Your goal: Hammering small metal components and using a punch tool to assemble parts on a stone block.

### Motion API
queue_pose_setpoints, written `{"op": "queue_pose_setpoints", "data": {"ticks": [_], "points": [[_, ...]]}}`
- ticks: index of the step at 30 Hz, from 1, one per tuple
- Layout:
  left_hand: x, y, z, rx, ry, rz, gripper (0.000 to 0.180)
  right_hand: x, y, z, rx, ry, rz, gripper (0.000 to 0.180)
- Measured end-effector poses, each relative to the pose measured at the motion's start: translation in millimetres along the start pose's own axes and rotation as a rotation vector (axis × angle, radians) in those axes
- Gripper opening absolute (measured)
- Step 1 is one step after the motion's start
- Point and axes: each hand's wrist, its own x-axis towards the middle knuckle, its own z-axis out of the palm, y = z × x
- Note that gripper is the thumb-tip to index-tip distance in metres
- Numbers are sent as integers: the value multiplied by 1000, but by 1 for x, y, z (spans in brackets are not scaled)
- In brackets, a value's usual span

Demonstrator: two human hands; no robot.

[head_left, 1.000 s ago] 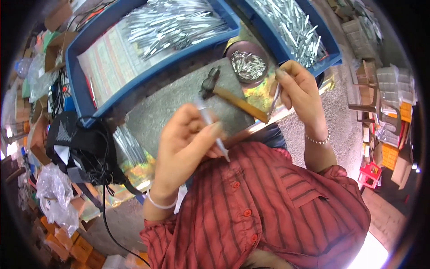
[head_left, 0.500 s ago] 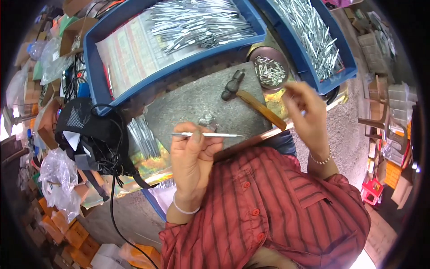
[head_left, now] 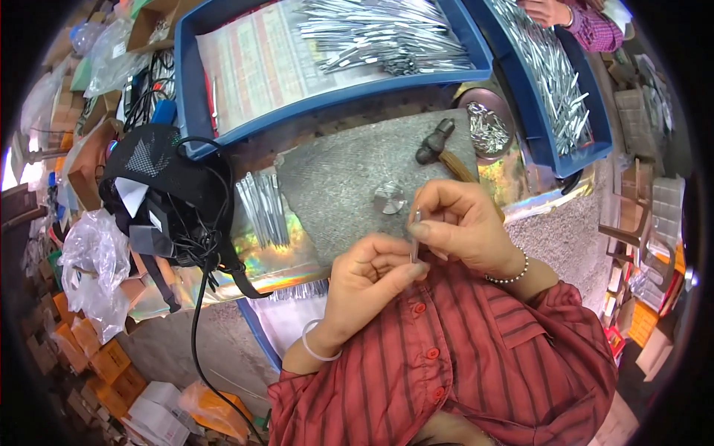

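My left hand [head_left: 375, 279] pinches the lower end of a slim silver metal rod [head_left: 414, 250] between thumb and fingers, just in front of my shirt. The rod stands nearly upright. At its upper end, my right hand [head_left: 465, 227] closes thumb and forefinger on it; whether a small part is also between those fingers I cannot make out. Beyond the hands lies a grey stone slab [head_left: 335, 178], with a round shiny metal piece [head_left: 389, 198] on it. A hammer [head_left: 437, 141] rests at the slab's right, its wooden handle partly behind my right hand.
A blue tray [head_left: 335, 105] of many silver rods stands behind the slab, another blue tray [head_left: 584, 159] at the right. Between them sits a round bowl [head_left: 501, 104] of small metal pieces. Left are a row of rods [head_left: 262, 212] and a black bag [head_left: 160, 193]. Another person's hand [head_left: 547, 11] touches the right tray.
My right hand has come from beside the bowl to the rod. The rod has turned from level to nearly upright. The view has shifted, and another person's hand has appeared at the top right.
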Motion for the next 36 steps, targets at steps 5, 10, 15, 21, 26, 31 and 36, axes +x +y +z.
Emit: {"op": "queue_pose_setpoints", "data": {"ticks": [5, 10, 15, 21, 26, 31, 36], "points": [[-4, 8, -6, 95, -65, -35, 14, 11, -7, 13, -30, -70, 155, 10], [-1, 16, -9, -84, -123, -136, 13, 17, -6, 19, -62, -74, 190, 11], [1, 16, -15, -41, -188, -111, 13, 21, -7, 21, -49, -84, 213, 11], [4, 17, -17, -56, -208, -147, 15, 23, -12, 19, -25, -93, 254, 11], [6, 17, -15, -90, -213, -164, 16, 22, -9, 17, -53, -100, 215, 11], [8, 13, -18, -109, -234, -187, 22, 24, -8, 13, -41, -108, 222, 13], [10, 11, -15, -150, -210, -224, 22, 24, -7, 9, -13, -120, 250, 14]]}}
